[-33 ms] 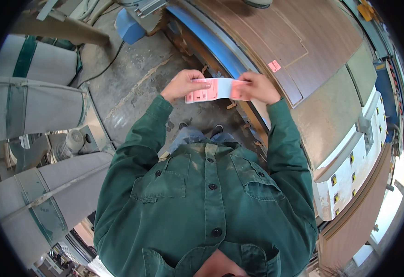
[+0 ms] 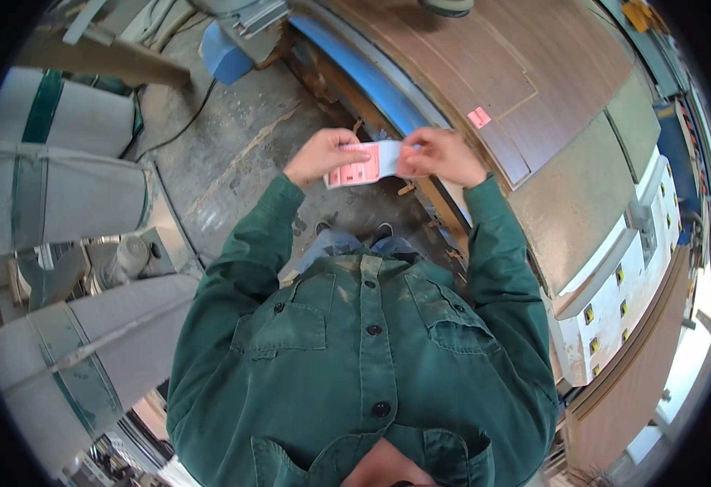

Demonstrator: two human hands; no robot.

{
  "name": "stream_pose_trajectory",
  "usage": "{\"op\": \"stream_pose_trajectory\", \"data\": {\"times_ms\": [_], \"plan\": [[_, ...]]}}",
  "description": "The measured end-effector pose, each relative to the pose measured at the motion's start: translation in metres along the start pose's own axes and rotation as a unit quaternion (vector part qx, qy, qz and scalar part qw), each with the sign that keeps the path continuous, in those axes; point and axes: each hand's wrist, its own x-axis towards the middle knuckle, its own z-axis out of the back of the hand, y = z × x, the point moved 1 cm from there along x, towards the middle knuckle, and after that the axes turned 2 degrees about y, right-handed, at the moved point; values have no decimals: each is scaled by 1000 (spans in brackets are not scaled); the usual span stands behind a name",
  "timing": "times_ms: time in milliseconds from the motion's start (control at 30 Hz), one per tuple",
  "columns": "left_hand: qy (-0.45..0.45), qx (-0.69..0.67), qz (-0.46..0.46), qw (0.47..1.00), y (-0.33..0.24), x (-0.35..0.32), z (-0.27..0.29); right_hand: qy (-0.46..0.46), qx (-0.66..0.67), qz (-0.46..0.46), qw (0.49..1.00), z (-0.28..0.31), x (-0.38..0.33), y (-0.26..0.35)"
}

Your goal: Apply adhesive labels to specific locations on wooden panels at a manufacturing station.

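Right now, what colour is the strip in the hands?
Strip: pink part, white-blue part; head view.

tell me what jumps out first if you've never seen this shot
The green work jacket fills the lower middle. Above it, the left hand and right hand hold a pink and pale blue label strip between them. A single pink label sits on the brown wood panel, upper right.

grey concrete floor [image 2: 234, 146], brown wooden panel [image 2: 485, 65], white dust-collector bags [image 2: 55, 170] at left
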Motion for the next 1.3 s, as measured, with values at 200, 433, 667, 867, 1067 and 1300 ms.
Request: {"op": "stream_pose_trajectory", "data": {"times_ms": [200, 433, 667, 867, 1067, 1300], "plan": [[100, -243, -2, 965, -1, 0, -28, 71, 301, 51, 950, -30, 0, 23], [123, -394, 58, 909, 3, -3, -46, 132, 308, 58, 940, -17, -17, 30], [104, -339, 66, 933, 7, 12, -58, 149, 383, 34, 911, -8, -22, 16], [-52, -359, 114, 925, 21, 12, -55, -141, 436, 84, 885, 58, 3, -38], [-142, -362, 177, 904, 51, -16, -52, -385, 291, -27, 875, 157, 94, -145], [-192, -416, 245, 854, 73, -28, -59, -267, 34, -203, 942, 212, 95, -197]]}}
